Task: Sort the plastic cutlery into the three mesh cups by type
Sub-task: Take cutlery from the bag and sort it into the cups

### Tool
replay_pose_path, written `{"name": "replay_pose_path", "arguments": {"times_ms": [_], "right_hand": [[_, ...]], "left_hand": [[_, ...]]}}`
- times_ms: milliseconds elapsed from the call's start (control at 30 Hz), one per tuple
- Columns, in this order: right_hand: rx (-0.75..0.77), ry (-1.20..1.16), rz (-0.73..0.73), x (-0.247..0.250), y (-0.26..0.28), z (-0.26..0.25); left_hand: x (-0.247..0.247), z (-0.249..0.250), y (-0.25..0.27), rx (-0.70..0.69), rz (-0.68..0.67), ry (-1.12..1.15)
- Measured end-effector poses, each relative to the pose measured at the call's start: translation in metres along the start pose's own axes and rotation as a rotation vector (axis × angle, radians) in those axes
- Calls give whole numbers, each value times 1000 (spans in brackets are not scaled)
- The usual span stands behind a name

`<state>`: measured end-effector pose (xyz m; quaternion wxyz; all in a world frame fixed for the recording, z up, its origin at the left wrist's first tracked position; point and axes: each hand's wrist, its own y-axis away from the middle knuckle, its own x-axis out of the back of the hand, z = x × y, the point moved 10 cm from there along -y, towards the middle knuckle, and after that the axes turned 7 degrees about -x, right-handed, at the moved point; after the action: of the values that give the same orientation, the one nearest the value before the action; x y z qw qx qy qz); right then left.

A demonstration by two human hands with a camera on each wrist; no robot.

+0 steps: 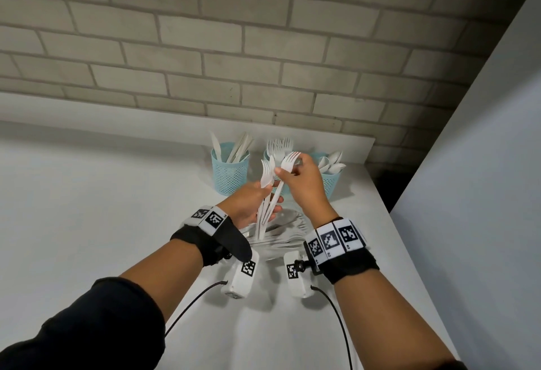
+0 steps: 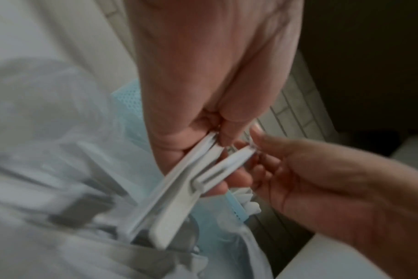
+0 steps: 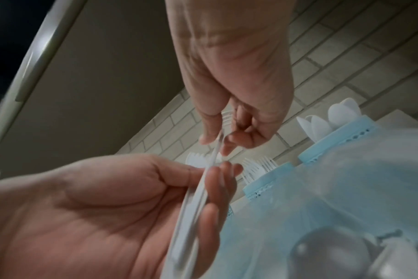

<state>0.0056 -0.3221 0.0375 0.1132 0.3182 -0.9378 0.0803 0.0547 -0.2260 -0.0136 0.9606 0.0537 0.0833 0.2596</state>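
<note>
Nearest, on the white table (image 1: 87, 194), a heap of clear-wrapped cutlery (image 1: 281, 232) lies under both wrists. Left hand (image 1: 248, 204), fingers curled, grips a bundle of white forks (image 1: 266, 194) upright. Right hand (image 1: 304, 182) pinches one fork (image 1: 288, 162) by the neck, just above the bundle. Hands hide most of the middle mesh cup (image 1: 268, 156) holding forks. Left cup (image 1: 229, 169) has knives, right cup (image 1: 329, 178) spoons. Brick wall (image 1: 263, 47) behind.
</note>
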Motion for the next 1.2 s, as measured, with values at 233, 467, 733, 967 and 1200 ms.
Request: {"name": "replay_pose_path", "arguments": {"times_ms": [233, 467, 733, 967, 1200], "right_hand": [[-72, 169, -137, -23, 3, -3], [-284, 21, -146, -21, -14, 19], [-160, -303, 171, 46, -56, -30], [18, -205, 423, 66, -77, -45], [110, -83, 425, 45, -81, -42]], "left_hand": [[0, 13, -6, -103, 31, -290], [-1, -1, -6, 18, -31, 169], [61, 20, -23, -89, 286, 164], [101, 78, -31, -353, 418, 185], [123, 112, -39, -523, 523, 84]]}}
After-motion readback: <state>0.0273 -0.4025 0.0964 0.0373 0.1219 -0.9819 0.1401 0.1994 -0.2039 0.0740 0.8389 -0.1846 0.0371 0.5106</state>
